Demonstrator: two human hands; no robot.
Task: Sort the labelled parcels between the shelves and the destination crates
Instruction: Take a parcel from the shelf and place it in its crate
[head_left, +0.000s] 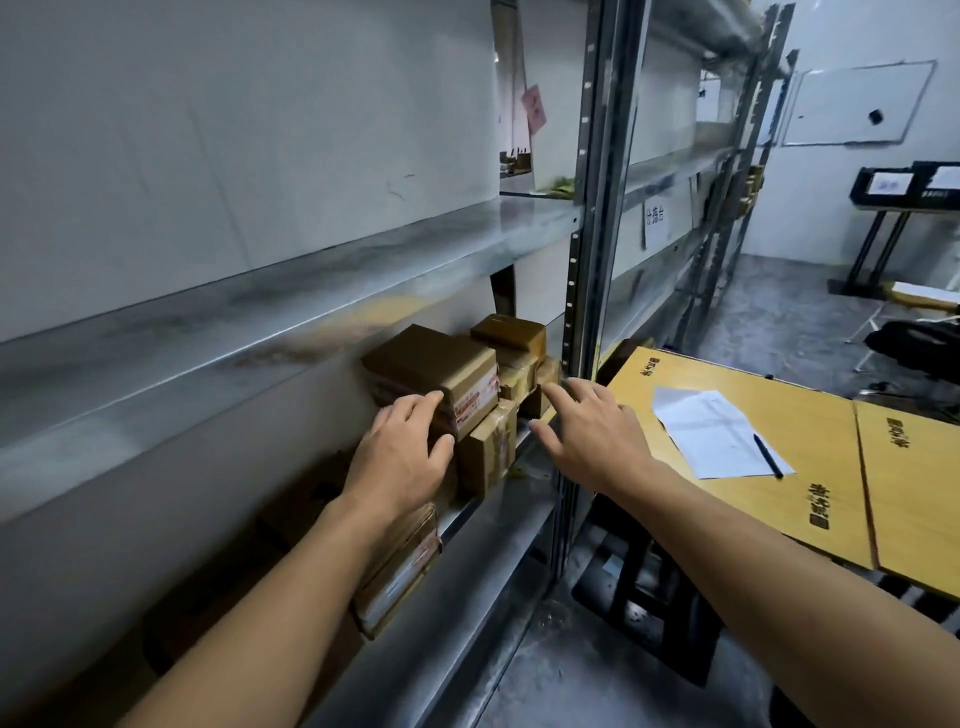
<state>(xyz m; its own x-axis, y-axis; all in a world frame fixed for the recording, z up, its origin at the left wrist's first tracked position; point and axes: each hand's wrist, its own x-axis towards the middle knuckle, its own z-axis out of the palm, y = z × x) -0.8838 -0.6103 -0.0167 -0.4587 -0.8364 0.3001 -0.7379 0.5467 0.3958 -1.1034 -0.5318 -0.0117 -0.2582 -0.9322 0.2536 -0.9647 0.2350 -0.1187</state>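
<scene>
Left hand (402, 452): reaches to the middle shelf (322, 312) of the metal rack, back of the hand up. Its fingers lie lightly bent against the near side of the large parcel (436, 371), and the thumb sits just under that parcel's lower front corner. The hand touches the parcel, and no firm grasp shows.

Right hand (587, 431): hangs spread and slack in the air just right of the parcel stack, in front of the rack upright (576, 312). It holds nothing. The forefinger tip is close to the low boxes at the stack's right end; contact cannot be made out.

Large parcel: brown carton with red-printed tape, topmost in the front of the stack and tilted slightly.

Small parcel (488, 452): directly below the large one, between the two hands.

Rear parcel (511, 335): sits higher, behind and to the right of the large one.

Flat parcel (400, 566): has a white label, lies under the left forearm and juts over the shelf edge.

Yellow table (753, 519): stands right of the rack and under the right forearm. It carries a white sheet (717, 431) with a black pen (768, 454) across its right edge.

Black crates (909, 184): have white labels and stand on a frame by the far wall, well apart from both hands.

Whiteboard (857, 104): hangs on the far wall above the crates.

Paper sign (655, 221): is fixed to the rack beyond the upright.
</scene>
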